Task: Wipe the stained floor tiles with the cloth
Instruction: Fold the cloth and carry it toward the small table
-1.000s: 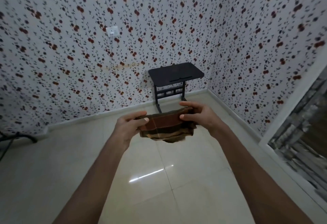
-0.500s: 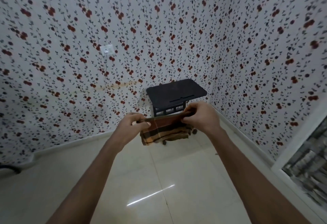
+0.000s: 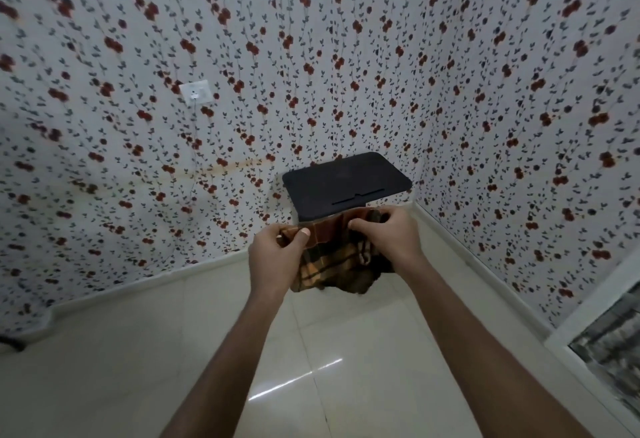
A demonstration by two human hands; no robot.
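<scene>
Two hands hold up one cloth (image 3: 332,257) in front of me, above the floor and not touching it. The cloth is checked, with brown, orange and dark stripes, and it looks crumpled. Its top edge is pulled out flat between the hands, and the rest hangs down in a loose, bunched lump.

My left hand (image 3: 277,259) pinches the left end of the cloth, with the thumb pressed on the front of it. My right hand (image 3: 384,235) pinches the right end, fingers curled over the top edge. Both bare arms reach out from the bottom of the view.

Under the cloth are shiny pale floor tiles (image 3: 214,340) with a bright streak of light on them. I cannot see any stains on the tiles from here.

Just behind the cloth stands a small black table (image 3: 343,179) in the corner of the room. The cloth and my hands hide its legs. The walls (image 3: 311,57) have white paper with little red flowers and dark leaves. A white socket (image 3: 196,92) sits on the left wall, with a thin wire hanging down from it. A yellowish streak runs across the wall below it. At the far right is a white frame (image 3: 595,302).
</scene>
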